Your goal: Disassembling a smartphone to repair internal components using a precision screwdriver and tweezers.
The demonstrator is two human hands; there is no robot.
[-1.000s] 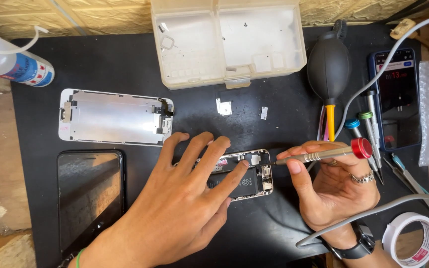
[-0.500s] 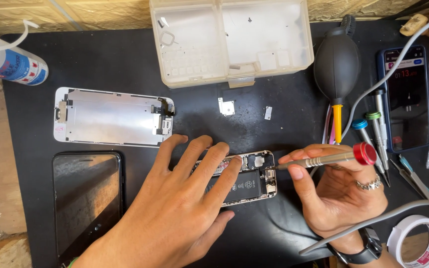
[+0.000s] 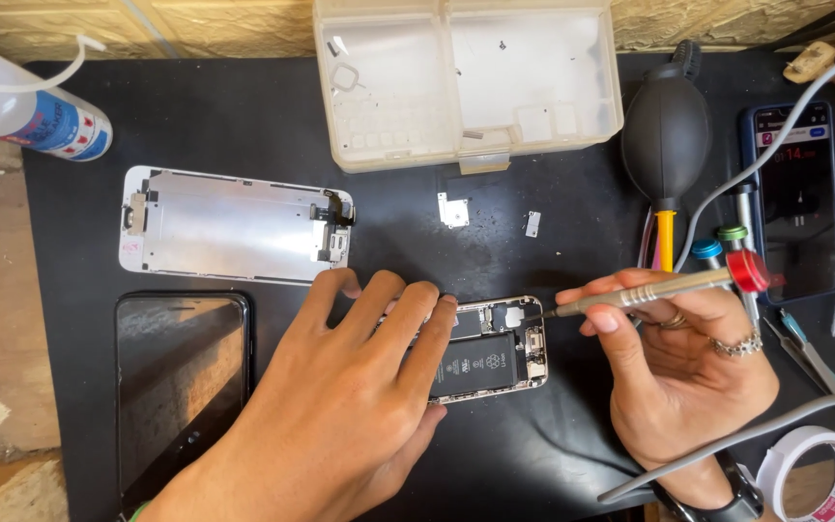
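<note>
An opened phone body point(image 3: 495, 348) with a black battery lies on the black mat point(image 3: 244, 126). My left hand point(image 3: 340, 406) lies flat over its left part, fingers spread, holding it down. My right hand point(image 3: 678, 367) grips a silver screwdriver point(image 3: 649, 287) with a red cap; its tip touches the phone's upper right area. The detached screen panel point(image 3: 234, 227) lies face down to the upper left. Two small metal brackets point(image 3: 453, 209) lie above the phone.
A clear parts box point(image 3: 466, 77) sits at the back, a black air blower point(image 3: 666, 135) and more screwdrivers point(image 3: 717, 246) to the right. A second phone point(image 3: 794, 193), a dark phone point(image 3: 181, 377), a squeeze bottle point(image 3: 31, 111), tape roll point(image 3: 819, 474) and grey cable point(image 3: 756, 169) surround the mat.
The screwdriver tip has shifted slightly over the phone's top right. The left hand stays pressed on the phone; the view has drifted a little.
</note>
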